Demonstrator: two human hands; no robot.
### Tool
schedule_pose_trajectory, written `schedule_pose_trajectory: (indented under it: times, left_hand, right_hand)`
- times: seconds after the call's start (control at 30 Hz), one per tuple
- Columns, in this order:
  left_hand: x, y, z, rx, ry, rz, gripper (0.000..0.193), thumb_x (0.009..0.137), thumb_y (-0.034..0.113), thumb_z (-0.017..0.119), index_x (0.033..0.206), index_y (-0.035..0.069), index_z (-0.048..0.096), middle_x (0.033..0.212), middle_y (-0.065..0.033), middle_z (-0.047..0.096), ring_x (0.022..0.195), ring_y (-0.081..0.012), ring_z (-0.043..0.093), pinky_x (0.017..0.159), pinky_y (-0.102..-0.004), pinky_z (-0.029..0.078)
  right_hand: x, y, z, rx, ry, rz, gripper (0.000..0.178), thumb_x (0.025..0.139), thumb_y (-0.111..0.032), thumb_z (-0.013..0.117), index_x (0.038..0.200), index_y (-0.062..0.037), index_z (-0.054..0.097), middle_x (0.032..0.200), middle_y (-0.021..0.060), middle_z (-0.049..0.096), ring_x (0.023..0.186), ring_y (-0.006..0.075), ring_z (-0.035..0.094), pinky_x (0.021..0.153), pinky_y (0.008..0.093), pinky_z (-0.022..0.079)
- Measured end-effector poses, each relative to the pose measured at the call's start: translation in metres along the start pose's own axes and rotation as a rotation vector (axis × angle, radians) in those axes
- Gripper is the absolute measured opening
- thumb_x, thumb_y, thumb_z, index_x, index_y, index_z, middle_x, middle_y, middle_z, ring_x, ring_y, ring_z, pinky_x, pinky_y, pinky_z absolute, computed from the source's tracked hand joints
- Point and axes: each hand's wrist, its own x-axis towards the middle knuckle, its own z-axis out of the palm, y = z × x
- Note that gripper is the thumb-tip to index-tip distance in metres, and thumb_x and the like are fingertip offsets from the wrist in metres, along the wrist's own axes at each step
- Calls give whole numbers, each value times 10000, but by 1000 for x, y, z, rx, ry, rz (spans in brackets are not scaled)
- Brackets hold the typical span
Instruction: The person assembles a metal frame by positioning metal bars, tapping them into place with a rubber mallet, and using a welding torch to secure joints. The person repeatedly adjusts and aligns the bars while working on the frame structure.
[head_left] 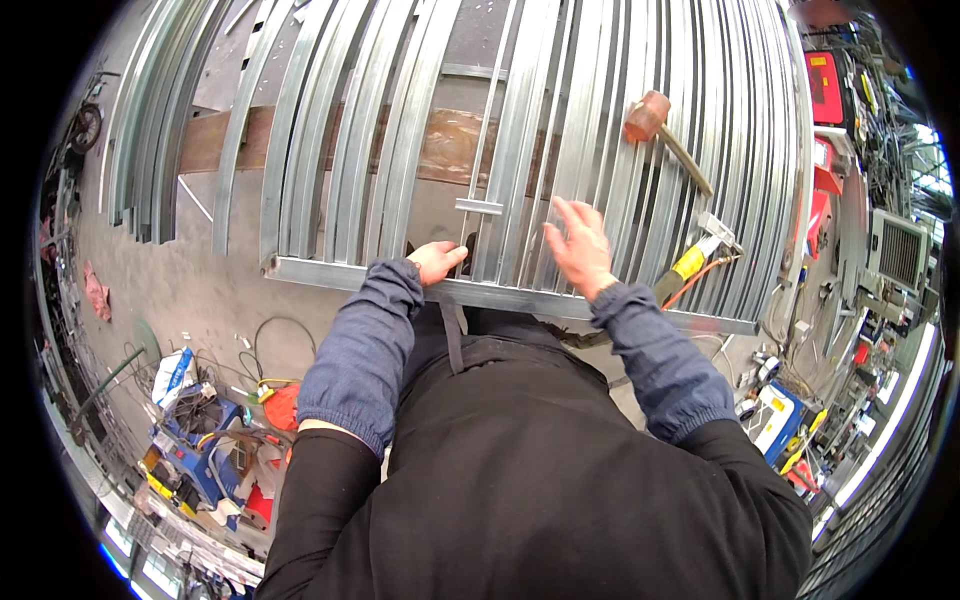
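Note:
A frame of long silvery metal bars (400,130) lies before me, its near crossbar (520,299) close to my waist. My left hand (438,262) is closed at this near edge, fingertips pinched at the near end of a thin metal strip (493,110); the grip is partly hidden. A short metal crosspiece (479,207) sits across that strip, just beyond the hand. My right hand (582,246) is held over the bars to the right, fingers apart and holding nothing. Right of it lies a yellow-and-black angle grinder (688,262). Farther off, a mallet (648,117) with a reddish head rests on the bars.
More metal profiles (165,130) stand out at the far left. A brown beam (225,140) runs beneath the frame. Blue machines and cables (205,450) lie on the floor at lower left. Red equipment (824,80) and a blue-and-white machine (776,420) stand at the right.

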Motion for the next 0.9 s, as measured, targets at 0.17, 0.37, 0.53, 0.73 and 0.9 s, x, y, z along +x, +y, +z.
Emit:
schedule_pose_trajectory:
  times: [0.17,0.37,0.53,0.73,0.9]
  left_hand:
    - [-2,7,-1,6,-18,-30,549,1102,434,536,1314,-56,667,1184,-156,754,1097,-240,693,996,-372,523]
    - [-3,5,2,-82,-17,-21,567,1104,442,546,1349,-61,640,1212,-141,746,1128,-235,677,1012,-379,513]
    - [-9,14,-5,-104,-71,-59,619,1106,468,551,1391,-78,610,1252,-149,731,1164,-230,661,1043,-377,498]
    - [-10,13,-2,-29,-3,-15,621,1109,482,501,1390,-60,613,1280,-217,733,1203,-314,686,1061,-401,505]
    - [-9,14,-8,-43,-77,-67,630,1104,482,503,1415,-57,596,1266,-220,732,1193,-325,684,1058,-406,503]
  right_hand:
    - [-68,125,-48,-250,235,247,595,921,-278,762,1449,-63,589,1391,190,539,1333,383,481,1162,483,379]
    - [-114,250,-64,-400,349,736,852,951,-488,714,1576,9,420,1463,313,511,1362,470,467,1181,541,329]
    - [-78,275,-69,-364,222,970,958,945,-650,622,1547,64,412,1424,356,574,1299,522,550,1134,568,399]
    - [-62,319,-73,-271,276,1053,799,908,-509,719,1405,76,498,1325,343,651,1215,506,648,1053,546,510]
    - [-94,301,-86,342,499,941,474,915,-221,698,1291,34,561,1082,176,701,925,304,693,844,422,549]
